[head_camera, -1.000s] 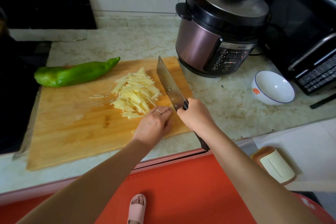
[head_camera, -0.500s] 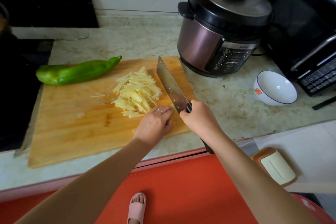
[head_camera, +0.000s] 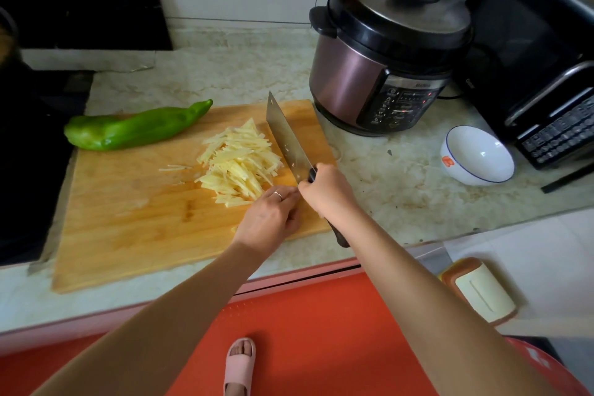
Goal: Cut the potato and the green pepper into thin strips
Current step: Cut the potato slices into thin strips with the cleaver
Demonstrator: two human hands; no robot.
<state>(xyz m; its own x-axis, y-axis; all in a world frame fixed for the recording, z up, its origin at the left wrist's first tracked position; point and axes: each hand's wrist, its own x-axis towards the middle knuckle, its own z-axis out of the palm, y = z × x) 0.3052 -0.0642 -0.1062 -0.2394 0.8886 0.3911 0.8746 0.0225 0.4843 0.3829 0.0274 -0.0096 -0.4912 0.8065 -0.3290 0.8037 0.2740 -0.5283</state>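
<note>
A green pepper (head_camera: 135,130) lies whole on the far left corner of the wood board (head_camera: 128,219), well apart from both hands. In the middle of the board is a heap of thin potato strips (head_camera: 239,164), with a few loose bits just to its left. The left hand (head_camera: 268,219) sits on the board at the near end of the heap, touching the strips. Its fingers are curled in and pressed close together, with a ring on one. I cannot tell what is under them. Its knuckles are right by the knife (head_camera: 286,141). The flat blade stands on its edge along the right side of the heap. The right hand (head_camera: 328,193) grips the dark handle, fingers wrapped tight round it. The end of the handle sticks out past the wrist. Off the board to the right stand a cooker (head_camera: 379,74), a white bowl (head_camera: 479,154) and a black oven (head_camera: 540,58).
</note>
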